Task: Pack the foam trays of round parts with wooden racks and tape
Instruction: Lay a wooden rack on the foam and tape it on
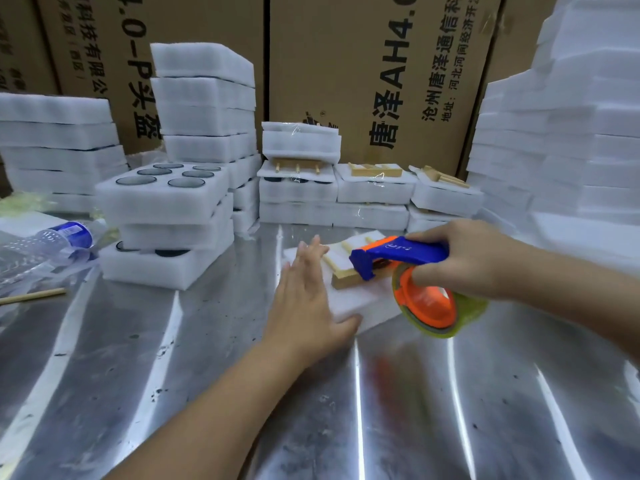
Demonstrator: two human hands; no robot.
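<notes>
Left hand [304,289] lies flat on a foam tray [349,303] bearing one wooden rack [346,280] — right hand [464,258] grips a tape dispenser [408,252]. At left, an open tray [162,202] holds six round parts [183,182].

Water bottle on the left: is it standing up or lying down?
Lying down. The water bottle lies on its side, its blue label turned sideways, next to the stacked foam trays.

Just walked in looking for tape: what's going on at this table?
A person is taping up a pack. The left hand lies flat on a foam tray topped with a wooden rack, while the right hand holds a tape dispenser with its blue nose on the rack. Finished taped packs sit behind.
</notes>
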